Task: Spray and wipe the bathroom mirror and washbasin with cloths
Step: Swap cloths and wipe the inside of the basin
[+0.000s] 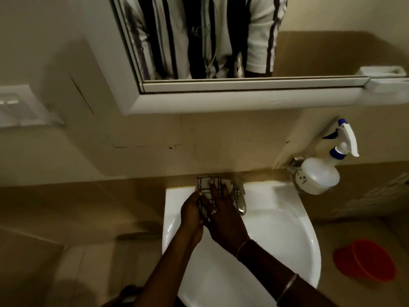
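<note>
A dim bathroom with beige walls [66, 162] holds a white washbasin [287, 218] fixed below a mirror [309, 58] in a pale frame, and the glass shows only the person's striped shirt. The checked cloth [204, 185] lies on the far left corner of the basin's rim, touching the wall behind it and just left of the metal tap [239, 200]. That narrow ledge around the tap's base likely collects splashes, which would explain why the wiping is going on there. The right hand [223, 209] lies flat on top of the cloth, with its fingers straight and spread and their tips pointing at the wall. This spreads the pressure across the fabric rather than bunching it. A ring [214, 210] shows on one finger and bangles [243, 249] circle the wrist. The forearm reaches in from the near right, crossing over the bowl. The left hand [191, 214] sits against the cloth's near left edge, knuckles up, seemingly steadying or gathering the loose end. Its fingers are hidden beneath it, so I cannot tell whether they grip the fabric. The spray bottle [318, 176] rests in a holder on the wall to the right of the basin, apart from both hands but within reach for another spray. A red bowl [365, 262] sits low on the near right, beside the basin.
</note>
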### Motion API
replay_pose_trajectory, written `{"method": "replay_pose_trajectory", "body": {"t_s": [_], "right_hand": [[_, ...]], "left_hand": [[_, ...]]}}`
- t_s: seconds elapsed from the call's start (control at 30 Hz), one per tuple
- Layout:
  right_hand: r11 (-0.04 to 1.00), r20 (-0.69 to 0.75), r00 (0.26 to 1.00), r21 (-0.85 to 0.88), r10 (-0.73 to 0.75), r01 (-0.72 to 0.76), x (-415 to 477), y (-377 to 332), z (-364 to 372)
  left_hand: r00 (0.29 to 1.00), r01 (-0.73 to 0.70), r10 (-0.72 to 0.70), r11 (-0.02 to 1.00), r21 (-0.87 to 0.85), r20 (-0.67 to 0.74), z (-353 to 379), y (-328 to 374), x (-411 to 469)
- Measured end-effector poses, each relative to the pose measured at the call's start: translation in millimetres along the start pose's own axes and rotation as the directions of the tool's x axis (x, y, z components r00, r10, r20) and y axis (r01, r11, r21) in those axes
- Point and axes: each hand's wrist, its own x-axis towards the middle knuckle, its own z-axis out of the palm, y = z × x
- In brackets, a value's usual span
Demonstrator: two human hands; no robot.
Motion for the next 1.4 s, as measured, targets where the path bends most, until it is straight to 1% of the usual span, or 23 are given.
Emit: {"method": "replay_pose_trajectory", "body": {"t_s": [0.07, 0.1, 0.17, 0.23, 0.27, 0.33, 0.4, 0.47, 0.5, 0.6, 0.7, 0.77, 0.87, 0.93, 1.03, 1.13, 1.23, 1.33, 1.4], "right_hand": [[0.988, -0.048, 0.998, -0.150, -0.046, 0.038, 1, -7, -23], [0.978, -0.071, 0.997, -0.210, -0.037, 0.022, 2, -6, -35], [0.948, -0.087, 0.996, -0.313, 0.032, -0.058, 8, 6, -54], [0.934, -0.052, 0.993, -0.337, 0.106, -0.117, 15, 26, -69], [0.947, -0.026, 0.990, -0.290, 0.135, -0.137, 18, 37, -73], [0.980, 0.036, 0.982, -0.075, 0.188, -0.185, 18, 56, -69], [0.962, 0.103, 0.971, 0.147, 0.215, -0.229, 12, 65, -60], [0.935, 0.155, 0.962, 0.243, 0.226, -0.259, 7, 70, -54], [0.932, 0.158, 0.962, 0.255, 0.221, -0.256, 5, 70, -52], [0.942, 0.104, 0.973, 0.246, 0.207, -0.226, -6, 66, -49], [0.936, 0.092, 0.968, 0.248, 0.232, -0.248, -25, 53, -45], [0.939, 0.075, 0.970, 0.244, 0.229, -0.241, -39, 42, -45], [0.958, 0.072, 0.975, 0.182, 0.211, -0.221, -61, 31, -41], [0.961, 0.084, 0.973, 0.162, 0.213, -0.225, -78, 31, -33], [0.944, 0.117, 0.963, 0.202, 0.242, -0.262, -95, 37, -19], [0.947, 0.139, 0.965, 0.205, 0.222, -0.248, -85, 47, -18], [0.952, 0.167, 0.965, 0.199, 0.203, -0.234, -55, 56, -28], [0.938, 0.172, 0.959, 0.230, 0.224, -0.260, -43, 58, -32], [0.925, 0.152, 0.954, 0.247, 0.258, -0.290, -50, 54, -26]], "left_hand": [[0.996, -0.026, 0.031, 0.998, -0.055, 0.082, 8, 6, -10], [0.991, -0.030, 0.037, 0.998, -0.053, 0.126, 16, 10, -11], [0.982, -0.040, 0.042, 0.999, -0.012, 0.187, 36, 18, -7], [0.980, -0.061, 0.046, 0.996, 0.071, 0.191, 56, 21, 2], [0.983, -0.070, 0.049, 0.991, 0.116, 0.179, 65, 20, 6], [0.991, -0.084, 0.058, 0.972, 0.221, 0.121, 74, 14, 15], [0.997, -0.056, 0.037, 0.954, 0.293, 0.069, 75, 1, 19], [0.999, -0.013, -0.002, 0.950, 0.313, 0.047, 72, -10, 16], [0.999, -0.004, -0.011, 0.946, 0.323, 0.045, 70, -13, 15], [0.998, -0.034, 0.011, 0.908, 0.417, 0.058, 67, -22, 10], [0.996, -0.027, -0.015, 0.890, 0.456, 0.089, 61, -33, -1], [0.998, -0.042, 0.008, 0.849, 0.527, 0.067, 54, -45, -8], [1.000, 0.005, -0.013, 0.863, 0.505, 0.013, 46, -63, -21], [1.000, 0.024, -0.031, 0.840, 0.542, 0.004, 41, -70, -24], [0.999, 0.045, -0.050, 0.840, 0.540, -0.004, 38, -78, -23], [1.000, 0.018, -0.027, 0.823, 0.567, 0.008, 40, -75, -16], [0.999, 0.008, 0.013, 0.840, 0.543, -0.036, 47, -61, 1], [0.998, -0.031, 0.053, 0.813, 0.582, -0.020, 52, -52, 12], [0.999, -0.043, 0.051, 0.834, 0.550, 0.001, 51, -56, 9]]}}
